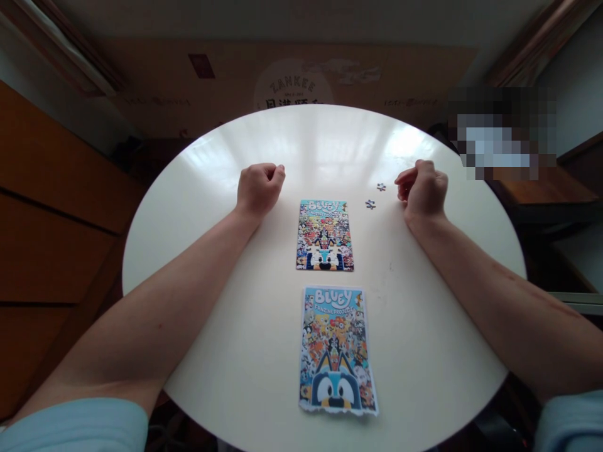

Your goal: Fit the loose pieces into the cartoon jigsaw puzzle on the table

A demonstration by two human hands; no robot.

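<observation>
My left hand (260,189) rests on the table as a fist, with the thumb on top and nothing showing in it. To its right lies a jigsaw puzzle (325,236) of small joined pieces, its picture headed "Bluey"; the hand does not touch it. My right hand (423,191) is curled on the table, its fingers bent inward, and I see nothing in them. Two loose puzzle pieces, an upper piece (381,187) and a lower piece (370,204), lie between the puzzle and my right hand. Nearer to me is a printed reference picture (334,351) with a torn bottom edge.
The round white table (226,351) has a glossy top that reflects window light. Behind it stands a large cardboard panel (358,78) with printed lettering. Wooden drawers (47,251) are at the left, and a blurred patch covers something at the right.
</observation>
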